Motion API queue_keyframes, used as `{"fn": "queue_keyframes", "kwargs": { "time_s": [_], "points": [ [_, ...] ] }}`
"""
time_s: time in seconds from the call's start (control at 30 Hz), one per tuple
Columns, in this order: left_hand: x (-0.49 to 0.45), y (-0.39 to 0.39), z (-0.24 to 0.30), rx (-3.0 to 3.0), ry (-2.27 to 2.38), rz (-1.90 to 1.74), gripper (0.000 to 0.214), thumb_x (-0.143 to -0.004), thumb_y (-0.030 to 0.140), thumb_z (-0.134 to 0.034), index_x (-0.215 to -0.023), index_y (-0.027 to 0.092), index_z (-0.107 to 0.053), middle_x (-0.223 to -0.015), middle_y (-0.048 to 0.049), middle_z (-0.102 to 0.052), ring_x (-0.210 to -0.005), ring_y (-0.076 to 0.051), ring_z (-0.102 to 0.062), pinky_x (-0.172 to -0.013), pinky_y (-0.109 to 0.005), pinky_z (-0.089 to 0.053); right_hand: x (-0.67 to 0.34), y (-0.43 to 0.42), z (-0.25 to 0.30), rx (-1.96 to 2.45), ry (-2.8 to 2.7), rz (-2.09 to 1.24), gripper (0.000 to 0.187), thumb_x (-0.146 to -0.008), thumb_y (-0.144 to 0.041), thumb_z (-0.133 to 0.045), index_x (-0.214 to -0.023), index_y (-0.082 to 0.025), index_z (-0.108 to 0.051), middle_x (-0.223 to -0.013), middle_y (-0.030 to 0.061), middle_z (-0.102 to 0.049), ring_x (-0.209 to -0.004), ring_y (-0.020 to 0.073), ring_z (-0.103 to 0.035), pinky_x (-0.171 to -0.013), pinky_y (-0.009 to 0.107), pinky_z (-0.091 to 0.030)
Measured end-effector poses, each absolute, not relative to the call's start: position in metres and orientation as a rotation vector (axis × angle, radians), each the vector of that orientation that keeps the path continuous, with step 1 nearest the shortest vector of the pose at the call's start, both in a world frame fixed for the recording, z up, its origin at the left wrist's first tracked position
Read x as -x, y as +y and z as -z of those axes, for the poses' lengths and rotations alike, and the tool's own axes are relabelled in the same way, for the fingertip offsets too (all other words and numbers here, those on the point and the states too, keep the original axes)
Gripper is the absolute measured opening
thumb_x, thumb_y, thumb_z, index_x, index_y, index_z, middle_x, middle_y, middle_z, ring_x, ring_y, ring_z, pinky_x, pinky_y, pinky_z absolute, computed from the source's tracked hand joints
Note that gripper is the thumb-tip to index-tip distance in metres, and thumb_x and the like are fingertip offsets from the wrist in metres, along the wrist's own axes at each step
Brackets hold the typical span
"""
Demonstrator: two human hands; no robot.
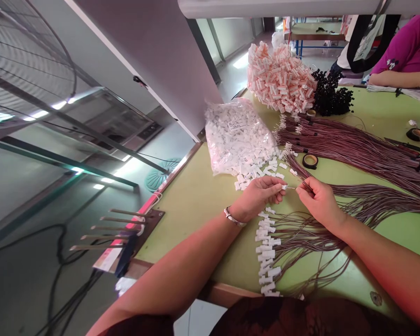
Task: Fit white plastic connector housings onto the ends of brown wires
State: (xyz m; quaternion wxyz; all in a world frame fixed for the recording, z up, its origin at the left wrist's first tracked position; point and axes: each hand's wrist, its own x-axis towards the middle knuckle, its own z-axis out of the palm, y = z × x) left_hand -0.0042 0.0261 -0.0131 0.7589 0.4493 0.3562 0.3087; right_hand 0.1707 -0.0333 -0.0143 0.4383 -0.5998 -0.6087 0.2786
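Note:
Between thumb and fingers, my left hand (261,195) pinches a small white plastic connector housing (284,187). My right hand (318,200) is closed on thin brown wires, and one pale wire end (291,188) points from it at the housing. Whether the wire tip is inside the housing I cannot tell. Below the hands, a column of white connectors (266,252) fitted on brown wires lies along the table. Loose white housings (243,179) are scattered beyond my left hand, by an open-looking clear plastic bag (238,135) full of them.
Long bundles of brown wires (364,149) cross the table (182,224) on the right. A black tape roll (310,161), a pink-white heap of connectors (283,79) and black parts (331,93) sit farther back. A pronged rack (136,238) stands at the left edge. Another person's arm (399,79) rests at the far right.

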Motion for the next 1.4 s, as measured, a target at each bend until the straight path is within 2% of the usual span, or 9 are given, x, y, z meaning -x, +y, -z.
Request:
{"fn": "queue_keyframes", "kwargs": {
  "time_s": [0.17,0.33,0.77,0.87,1.03,1.27,1.4],
  "points": [
    [0.004,0.026,0.014,-1.043,0.799,-0.650,0.031,-0.065,0.033,-0.076,-0.083,0.011,-0.064,-0.064,-0.0014,-0.065,-0.049,-0.006,-0.056,-0.047,-0.017,-0.043,-0.172,-0.033,0.018,1.491,-1.575,-0.607,0.017,-0.079,-0.030,-0.052,-0.067,-0.019,-0.047,-0.050,-0.0061,-0.040,-0.046,0.0080,-0.033,-0.047,0.021,-0.029],
    [0.002,0.024,0.015,-1.168,0.792,-0.599,0.033,-0.068,0.040,-0.072,-0.079,0.010,-0.063,-0.060,-0.0017,-0.064,-0.044,-0.007,-0.054,-0.043,-0.018,-0.045,-0.174,-0.032,0.020,1.426,-1.847,-0.421,0.015,-0.084,-0.028,-0.048,-0.072,-0.019,-0.049,-0.063,0.0002,-0.055,-0.058,0.0120,-0.046,-0.057,0.024,-0.033],
    [-0.005,0.020,0.012,-1.212,0.855,-0.599,0.029,-0.071,0.039,-0.069,-0.074,0.011,-0.064,-0.060,-0.0026,-0.064,-0.045,-0.007,-0.055,-0.041,-0.017,-0.042,-0.172,-0.031,0.024,1.455,-1.901,-0.445,0.016,-0.085,-0.028,-0.047,-0.071,-0.020,-0.045,-0.061,0.0000,-0.053,-0.056,0.0127,-0.044,-0.055,0.025,-0.030],
    [-0.007,0.017,0.007,-1.236,0.845,-0.627,0.027,-0.071,0.037,-0.069,-0.075,0.011,-0.063,-0.061,-0.0023,-0.064,-0.047,-0.007,-0.056,-0.044,-0.018,-0.044,-0.172,-0.029,0.024,1.473,-1.780,-0.566,0.017,-0.082,-0.029,-0.050,-0.068,-0.020,-0.045,-0.058,-0.0025,-0.048,-0.054,0.0114,-0.040,-0.054,0.025,-0.029],
    [-0.008,0.017,0.005,-1.350,0.841,-0.675,0.022,-0.071,0.031,-0.069,-0.078,0.011,-0.062,-0.057,-0.0002,-0.061,-0.050,-0.007,-0.056,-0.049,-0.018,-0.045,-0.170,-0.027,0.020,1.376,-1.487,-0.959,0.025,-0.078,-0.036,-0.054,-0.063,-0.019,-0.043,-0.059,-0.0044,-0.041,-0.057,0.0098,-0.036,-0.054,0.023,-0.031],
    [-0.005,0.016,0.007,-1.660,0.825,-0.743,0.016,-0.078,0.029,-0.062,-0.082,0.014,-0.063,-0.057,0.0000,-0.060,-0.051,-0.009,-0.055,-0.053,-0.021,-0.046,-0.166,-0.030,0.013,1.213,-0.991,-1.553,0.036,-0.069,-0.048,-0.066,-0.065,-0.019,-0.043,-0.050,-0.0094,-0.029,-0.043,0.0049,-0.021,-0.040,0.020,-0.015],
    [-0.005,0.016,0.008,-1.850,0.874,-0.802,0.013,-0.077,0.028,-0.063,-0.083,0.018,-0.067,-0.065,-0.0017,-0.064,-0.059,-0.012,-0.060,-0.061,-0.024,-0.048,-0.168,-0.029,0.010,1.200,-0.916,-1.651,0.040,-0.064,-0.050,-0.069,-0.066,-0.020,-0.043,-0.049,-0.0105,-0.026,-0.042,0.0047,-0.019,-0.039,0.019,-0.014]
  ]
}}
